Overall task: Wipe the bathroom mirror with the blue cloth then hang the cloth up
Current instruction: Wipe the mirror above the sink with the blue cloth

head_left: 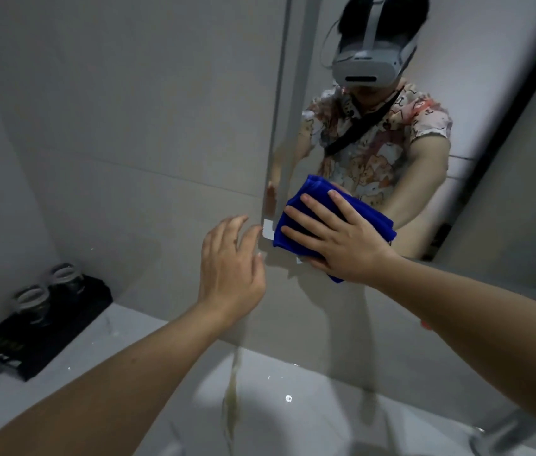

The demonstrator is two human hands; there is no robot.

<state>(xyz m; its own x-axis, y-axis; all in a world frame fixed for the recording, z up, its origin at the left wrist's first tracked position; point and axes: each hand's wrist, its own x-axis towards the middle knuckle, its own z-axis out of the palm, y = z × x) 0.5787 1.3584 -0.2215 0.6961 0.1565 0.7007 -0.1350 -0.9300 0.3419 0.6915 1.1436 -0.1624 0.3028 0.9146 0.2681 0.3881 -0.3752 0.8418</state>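
The folded blue cloth (302, 199) lies flat against the lower left corner of the bathroom mirror (477, 103). My right hand (339, 238) presses on the cloth with straight, spread fingers. My left hand (230, 264) is raised just left of the mirror's edge, fingers relaxed and holding nothing, close to the tiled wall. The mirror reflects a person with a headset and a patterned shirt.
A black tray (39, 327) with two upturned glasses (46, 291) stands on the white counter at the left. The white sink basin (260, 406) is below my arms, with a chrome tap (503, 432) at the lower right. Grey tiled wall (128, 110) fills the left.
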